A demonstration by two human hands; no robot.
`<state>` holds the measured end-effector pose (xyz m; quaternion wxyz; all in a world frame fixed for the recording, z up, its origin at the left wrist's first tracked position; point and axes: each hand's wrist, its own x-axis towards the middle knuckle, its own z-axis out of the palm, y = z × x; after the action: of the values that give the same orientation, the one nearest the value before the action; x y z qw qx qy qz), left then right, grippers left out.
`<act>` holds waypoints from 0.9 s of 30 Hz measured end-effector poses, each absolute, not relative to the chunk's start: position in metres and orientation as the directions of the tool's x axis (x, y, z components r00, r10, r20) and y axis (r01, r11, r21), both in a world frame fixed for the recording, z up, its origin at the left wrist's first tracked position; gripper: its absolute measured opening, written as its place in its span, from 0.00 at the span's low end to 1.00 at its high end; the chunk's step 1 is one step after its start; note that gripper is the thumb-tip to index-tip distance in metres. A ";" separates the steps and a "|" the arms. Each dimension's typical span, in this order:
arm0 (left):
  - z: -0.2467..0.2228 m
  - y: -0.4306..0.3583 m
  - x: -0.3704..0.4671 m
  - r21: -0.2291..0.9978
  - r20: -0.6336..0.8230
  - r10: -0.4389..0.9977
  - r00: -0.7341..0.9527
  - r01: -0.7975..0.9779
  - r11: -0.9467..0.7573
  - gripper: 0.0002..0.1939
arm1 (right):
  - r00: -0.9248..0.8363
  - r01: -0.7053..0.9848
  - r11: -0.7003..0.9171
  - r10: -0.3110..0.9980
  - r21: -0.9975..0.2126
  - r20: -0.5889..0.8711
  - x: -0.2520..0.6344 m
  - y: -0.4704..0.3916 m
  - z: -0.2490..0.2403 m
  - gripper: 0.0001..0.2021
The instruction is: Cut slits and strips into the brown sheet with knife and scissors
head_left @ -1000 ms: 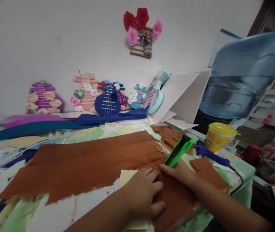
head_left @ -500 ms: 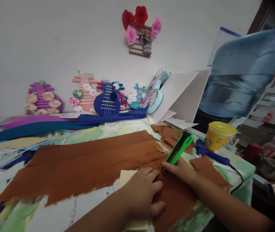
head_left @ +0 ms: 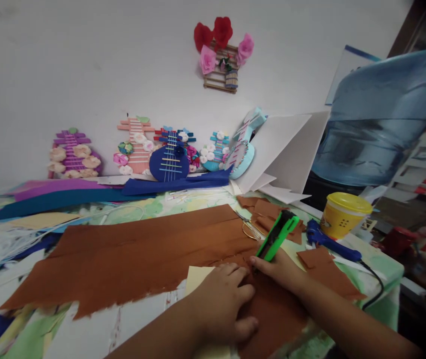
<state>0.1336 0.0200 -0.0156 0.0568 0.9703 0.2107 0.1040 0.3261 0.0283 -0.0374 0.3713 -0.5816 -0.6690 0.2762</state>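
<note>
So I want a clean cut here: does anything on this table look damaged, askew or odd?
The brown sheet has a ragged, torn-looking near edge. The left hand presses it flat beside the green cutter in the right hand. Brown scraps lie scattered by the blue glue gun.

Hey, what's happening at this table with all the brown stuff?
A person is working on a big brown sheet spread over a cluttered table. The left hand lies flat on the sheet, over a pale yellow card, pinning it down. The right hand grips a green utility knife with its tip down at the sheet beside the left fingers. Scissors, brown offcuts, a blue glue gun and a yellow tub lie to the right. Colourful craft guitars lean against the wall.
</note>
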 end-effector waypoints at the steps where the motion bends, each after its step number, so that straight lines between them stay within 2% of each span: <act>1: -0.016 0.020 0.134 0.156 0.178 0.419 0.890 0.395 -0.906 0.19 | -0.037 0.560 0.169 0.983 -0.811 0.180 0.327 0.028 -0.038 0.13; 6: -0.018 0.022 0.134 0.141 0.184 0.416 0.890 0.395 -0.908 0.19 | 0.007 0.552 0.144 0.984 -0.821 0.177 0.328 0.028 -0.038 0.14; 11: -0.019 0.021 0.134 0.136 0.193 0.416 0.889 0.396 -0.908 0.18 | -0.051 0.583 0.146 0.988 -0.799 0.144 0.324 0.028 -0.038 0.14; 18: -0.017 0.021 0.134 0.150 0.167 0.419 0.893 0.397 -0.906 0.18 | -0.108 0.650 0.239 0.969 -0.722 0.224 0.321 0.027 -0.038 0.13; 22: -0.018 0.022 0.135 0.160 0.160 0.426 0.890 0.402 -0.901 0.19 | -0.112 0.606 0.214 0.976 -0.766 0.185 0.322 0.026 -0.036 0.13; 27: -0.024 0.023 0.134 0.159 0.171 0.420 0.891 0.395 -0.905 0.22 | -0.009 0.555 0.150 0.985 -0.818 0.174 0.324 0.026 -0.032 0.12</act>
<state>0.1339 0.0227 -0.0241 0.0599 0.9706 0.2099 0.1009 0.3236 0.0256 -0.0316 0.3848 -0.5893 -0.6532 0.2792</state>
